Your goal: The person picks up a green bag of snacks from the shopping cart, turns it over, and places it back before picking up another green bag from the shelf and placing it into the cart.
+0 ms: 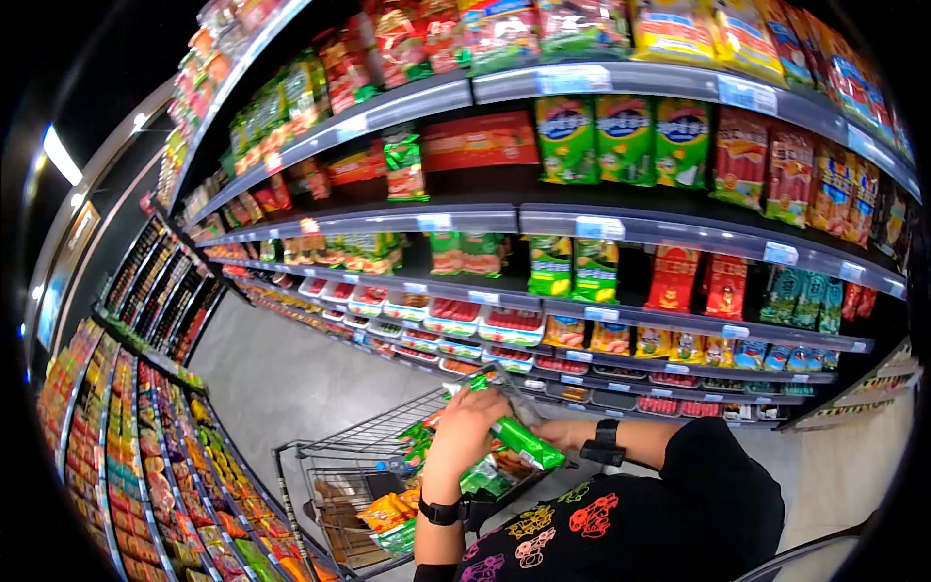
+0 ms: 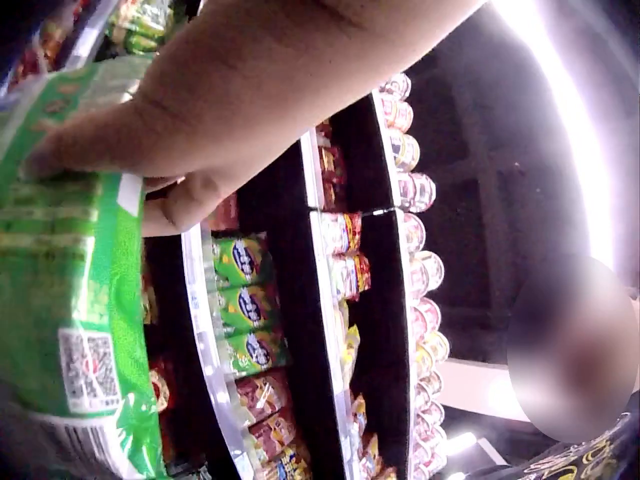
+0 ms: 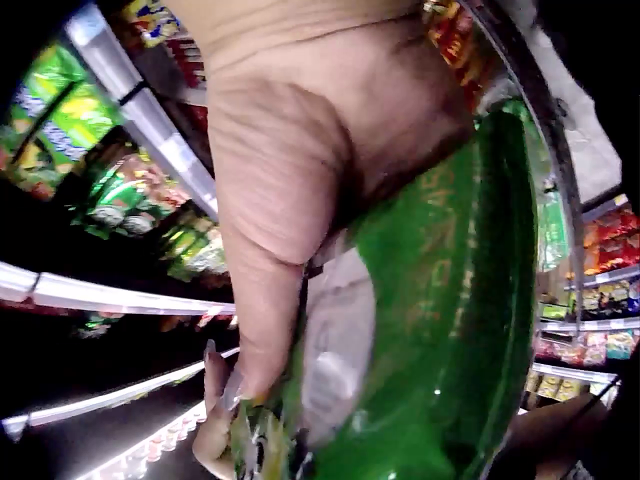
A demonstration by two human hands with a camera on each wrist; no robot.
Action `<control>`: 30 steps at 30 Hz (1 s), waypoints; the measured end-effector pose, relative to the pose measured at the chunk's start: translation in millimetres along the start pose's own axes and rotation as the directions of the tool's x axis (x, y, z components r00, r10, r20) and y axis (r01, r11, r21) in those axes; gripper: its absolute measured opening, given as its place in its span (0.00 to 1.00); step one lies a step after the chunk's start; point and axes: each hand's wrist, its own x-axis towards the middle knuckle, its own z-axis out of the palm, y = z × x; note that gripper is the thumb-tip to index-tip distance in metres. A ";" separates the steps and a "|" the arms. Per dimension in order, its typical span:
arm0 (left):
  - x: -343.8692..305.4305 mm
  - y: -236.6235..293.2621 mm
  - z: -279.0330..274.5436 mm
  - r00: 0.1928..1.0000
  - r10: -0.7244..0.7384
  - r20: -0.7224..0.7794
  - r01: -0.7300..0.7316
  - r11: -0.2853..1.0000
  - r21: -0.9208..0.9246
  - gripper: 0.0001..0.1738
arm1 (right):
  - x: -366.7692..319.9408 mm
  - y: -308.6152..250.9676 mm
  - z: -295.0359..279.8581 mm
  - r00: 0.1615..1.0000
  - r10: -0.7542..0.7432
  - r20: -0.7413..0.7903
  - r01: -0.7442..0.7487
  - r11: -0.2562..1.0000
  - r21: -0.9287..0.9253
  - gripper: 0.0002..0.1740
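Note:
Over a shopping cart, both hands hold a shiny green plastic food package. My left hand grips it from the near left side. In the left wrist view the thumb of the left hand lies across the package, whose printed side carries a QR code and a barcode. My right hand is partly hidden behind the package in the head view. The right wrist view has the right hand with its thumb along the edge of the green package, beside a pale oval patch.
Inside the cart lie an orange bag, a green bag and other packets. Tall shelves of bagged and tray-packed food curve ahead. A snack rack stands at left, with grey floor between.

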 end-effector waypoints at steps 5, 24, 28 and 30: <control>76.6 59.0 18.8 0.968 0.091 -0.235 -0.067 0.992 0.109 0.24 | -95.6 -82.4 52.8 0.909 -0.383 -0.166 0.269 0.843 -0.466 0.38; 256.1 133.2 66.6 0.915 0.087 -0.394 -0.303 0.794 -0.528 0.43 | -261.0 -215.7 277.6 -0.018 -0.963 0.269 0.085 -0.269 -0.959 0.43; 291.4 133.4 70.6 0.868 0.134 -0.478 -0.380 0.798 -0.468 0.42 | -276.9 -241.7 273.5 -0.083 -0.913 0.400 0.046 -0.404 -0.914 0.40; 303.9 132.0 73.1 0.850 0.135 -0.509 -0.367 0.846 -0.388 0.41 | -284.3 -252.8 273.1 -0.123 -0.894 0.431 -0.022 -0.432 -0.902 0.40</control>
